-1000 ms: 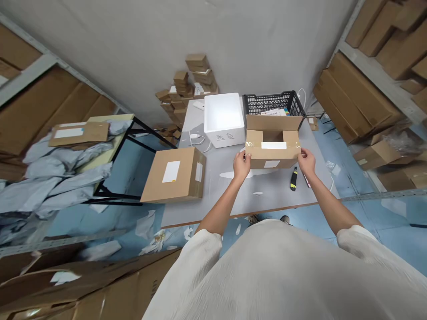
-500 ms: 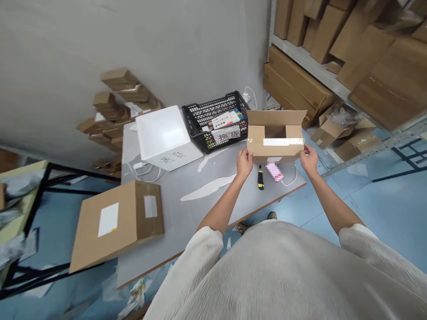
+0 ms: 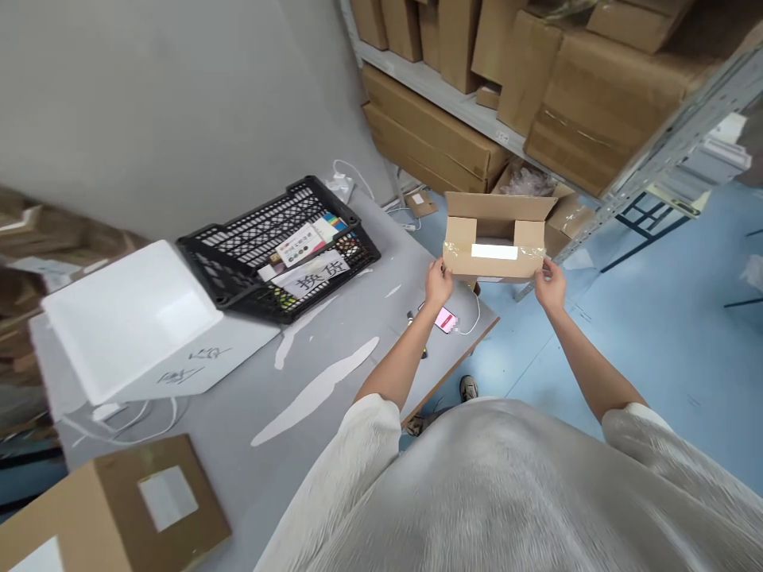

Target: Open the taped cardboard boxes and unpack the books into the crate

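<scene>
An opened cardboard box point(image 3: 458, 264) with raised flaps and a white label is held up between my two hands, above the table's right corner. My left hand point(image 3: 439, 284) grips its left end, fingers closed on the cardboard edge. At the opposite end my right hand point(image 3: 549, 284) pinches the right corner. The part of the inside that shows looks dark and bare; the bottom is hidden. Below the box, a phone point(image 3: 446, 319) with a lit pink screen lies on the table, a white cable attached. A utility knife point(image 3: 410, 317) is partly covered by my left forearm.
On the grey table point(image 3: 232, 469) stand a black plastic crate point(image 3: 238, 230) holding small packages, a white bin point(image 3: 137, 318) and a large closed carton point(image 3: 149, 508). Metal shelving point(image 3: 417, 75) with many cartons rises at the back right. Blue floor point(image 3: 656, 349) lies to the right.
My view has turned right, so the table, crate and bin have shifted left in the picture. The box stays in both hands and is carried rightward, near the table's end.
</scene>
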Demonstrator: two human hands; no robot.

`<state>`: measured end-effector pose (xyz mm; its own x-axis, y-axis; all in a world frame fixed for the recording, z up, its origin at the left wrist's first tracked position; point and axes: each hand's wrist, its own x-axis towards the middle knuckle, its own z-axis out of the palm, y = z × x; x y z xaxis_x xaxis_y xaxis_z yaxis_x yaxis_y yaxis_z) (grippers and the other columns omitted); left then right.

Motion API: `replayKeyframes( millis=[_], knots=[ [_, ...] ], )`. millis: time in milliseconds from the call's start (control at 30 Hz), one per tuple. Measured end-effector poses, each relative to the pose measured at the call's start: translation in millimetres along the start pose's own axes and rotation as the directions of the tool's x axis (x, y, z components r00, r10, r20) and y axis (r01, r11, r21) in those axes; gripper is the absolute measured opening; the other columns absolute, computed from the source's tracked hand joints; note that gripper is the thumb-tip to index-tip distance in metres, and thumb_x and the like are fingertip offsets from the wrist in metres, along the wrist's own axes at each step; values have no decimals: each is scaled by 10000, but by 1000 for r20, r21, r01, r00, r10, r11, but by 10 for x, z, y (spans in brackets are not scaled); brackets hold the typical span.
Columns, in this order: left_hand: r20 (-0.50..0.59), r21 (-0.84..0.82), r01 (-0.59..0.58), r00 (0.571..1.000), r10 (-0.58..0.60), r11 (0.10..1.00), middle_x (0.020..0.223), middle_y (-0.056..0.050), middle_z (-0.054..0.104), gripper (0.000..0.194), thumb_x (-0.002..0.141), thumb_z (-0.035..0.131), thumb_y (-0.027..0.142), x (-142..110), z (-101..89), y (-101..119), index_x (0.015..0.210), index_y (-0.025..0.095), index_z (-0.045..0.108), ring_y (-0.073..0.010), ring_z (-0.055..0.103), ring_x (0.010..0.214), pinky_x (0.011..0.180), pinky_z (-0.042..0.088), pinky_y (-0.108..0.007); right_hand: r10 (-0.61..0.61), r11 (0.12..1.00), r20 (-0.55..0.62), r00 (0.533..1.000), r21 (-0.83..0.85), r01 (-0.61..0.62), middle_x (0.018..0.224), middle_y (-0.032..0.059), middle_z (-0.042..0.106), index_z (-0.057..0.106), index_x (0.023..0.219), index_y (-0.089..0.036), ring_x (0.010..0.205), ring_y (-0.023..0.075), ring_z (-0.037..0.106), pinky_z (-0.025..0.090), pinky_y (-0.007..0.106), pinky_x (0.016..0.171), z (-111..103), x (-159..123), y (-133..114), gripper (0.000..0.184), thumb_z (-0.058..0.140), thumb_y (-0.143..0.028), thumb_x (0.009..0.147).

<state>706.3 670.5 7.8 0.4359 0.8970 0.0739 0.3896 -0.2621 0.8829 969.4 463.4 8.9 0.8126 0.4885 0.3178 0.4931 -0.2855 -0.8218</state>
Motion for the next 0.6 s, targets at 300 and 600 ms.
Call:
replayKeyframes(
  millis=[300,600],
  knots=[
    [35,-152,20,999,-15,988,1799,-158,417,816,906,578,25,387,524,36,1699,189,488,-308,289,1746,1446,269,-515,98,990,16,995,-100,-96,1485,203,630,576,1532,-215,1164,305,722,604,540,1070,-247,43,226,678,654,-469,908],
    [-6,-77,68,998,-69,995,1712,-150,519,721,912,547,30,-82,26,-255,1609,214,585,-299,426,1674,1441,288,-520,65,998,391,918,-9,-67,1379,156,706,737,1263,-200,1052,264,758,592,495,1100,408,-156,-52,442,609,-349,868]
  ],
)
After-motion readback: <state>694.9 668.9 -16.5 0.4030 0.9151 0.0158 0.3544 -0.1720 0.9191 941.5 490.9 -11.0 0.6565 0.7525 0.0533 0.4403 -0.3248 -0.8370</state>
